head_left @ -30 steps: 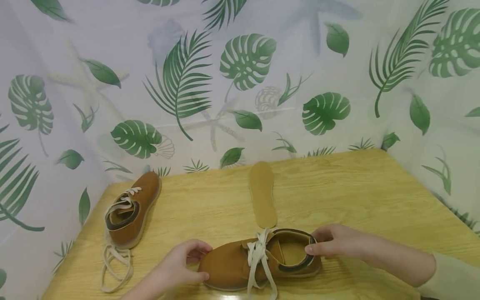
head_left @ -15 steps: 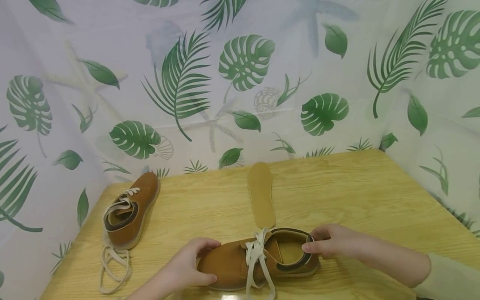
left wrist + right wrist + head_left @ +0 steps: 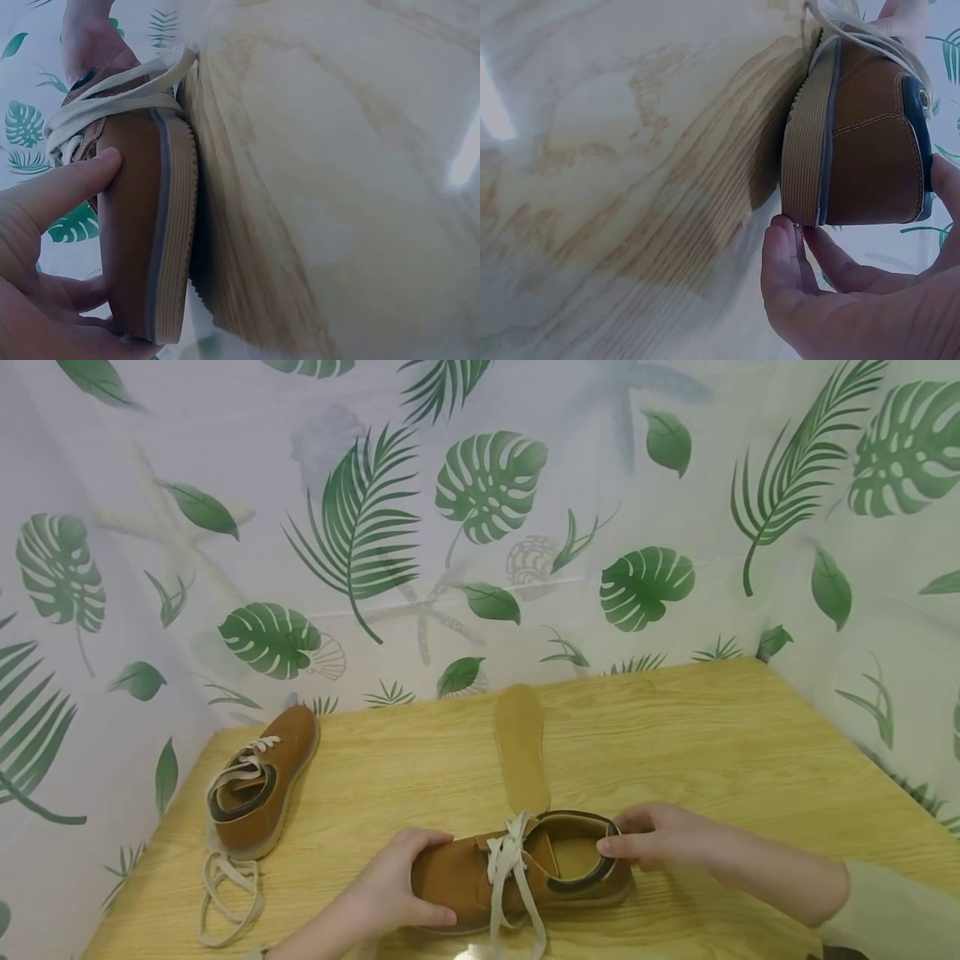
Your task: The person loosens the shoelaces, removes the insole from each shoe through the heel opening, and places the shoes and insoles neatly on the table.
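A brown lace-up shoe [image 3: 455,878] lies sideways at the table's front, toe to the left. Its cream laces [image 3: 512,860] are tied over the tongue, with ends hanging down the near side. My left hand [image 3: 386,889] grips the toe, thumb on the near side and fingers round the far side. At the heel, my right hand [image 3: 663,839] pinches the back collar, thumb at the inner rim. In the right wrist view, the fingertips [image 3: 780,232] of that hand touch the heel's sole edge. A tan insole [image 3: 521,747] lies flat just behind the shoe.
The matching brown shoe [image 3: 296,735] stands at the table's left, toe pointing away, with a loose lace end [image 3: 257,906] trailing in front. A leaf-printed curtain [image 3: 555,635] borders the wooden table [image 3: 675,743] at the back and sides.
My left hand has slid rightward along the toe and holds it more fully. The shoe has shifted slightly left, with my right hand keeping its hold on the heel.
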{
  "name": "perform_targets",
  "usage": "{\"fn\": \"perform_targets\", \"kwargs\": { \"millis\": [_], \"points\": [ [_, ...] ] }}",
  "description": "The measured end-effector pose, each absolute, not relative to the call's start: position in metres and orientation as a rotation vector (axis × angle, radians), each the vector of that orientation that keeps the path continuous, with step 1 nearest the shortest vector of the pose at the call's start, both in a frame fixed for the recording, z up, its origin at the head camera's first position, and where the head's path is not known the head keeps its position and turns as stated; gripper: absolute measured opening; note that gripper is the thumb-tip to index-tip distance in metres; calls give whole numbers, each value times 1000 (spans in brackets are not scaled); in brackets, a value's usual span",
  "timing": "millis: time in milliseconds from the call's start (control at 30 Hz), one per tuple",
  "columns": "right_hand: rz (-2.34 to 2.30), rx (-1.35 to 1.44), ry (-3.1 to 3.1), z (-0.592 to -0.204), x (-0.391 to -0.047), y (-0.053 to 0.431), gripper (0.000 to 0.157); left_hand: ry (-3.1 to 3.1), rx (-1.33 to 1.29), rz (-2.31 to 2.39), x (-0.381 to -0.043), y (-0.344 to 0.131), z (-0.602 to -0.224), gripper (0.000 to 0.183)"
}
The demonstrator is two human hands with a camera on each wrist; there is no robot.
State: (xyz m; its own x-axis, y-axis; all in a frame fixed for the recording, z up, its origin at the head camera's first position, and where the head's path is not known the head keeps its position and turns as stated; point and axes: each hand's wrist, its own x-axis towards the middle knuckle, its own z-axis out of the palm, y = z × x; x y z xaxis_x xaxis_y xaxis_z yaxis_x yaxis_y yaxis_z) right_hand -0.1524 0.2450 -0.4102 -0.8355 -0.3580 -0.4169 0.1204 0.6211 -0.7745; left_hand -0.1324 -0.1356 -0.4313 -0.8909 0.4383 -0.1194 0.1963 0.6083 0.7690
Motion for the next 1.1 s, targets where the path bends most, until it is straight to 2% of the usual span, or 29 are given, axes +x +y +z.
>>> {"fn": "perform_targets", "kwargs": {
  "millis": [100,300,533,1100],
  "points": [
    [-1155,-216,2310,-409,-155,245,87,2546,508,1155,-133,-135,-429,82],
    [-1207,-349,2392,-402,-161,242,60,2547,513,1153,-135,-136,-429,82],
    [-1296,-495,2414,-392,-166,224,50,2546,507,1165,-136,-138,-430,81],
    [-1494,-510,2342,-379,-175,183,29,2527,452,1305,-137,-141,-438,78]
  ]
}}
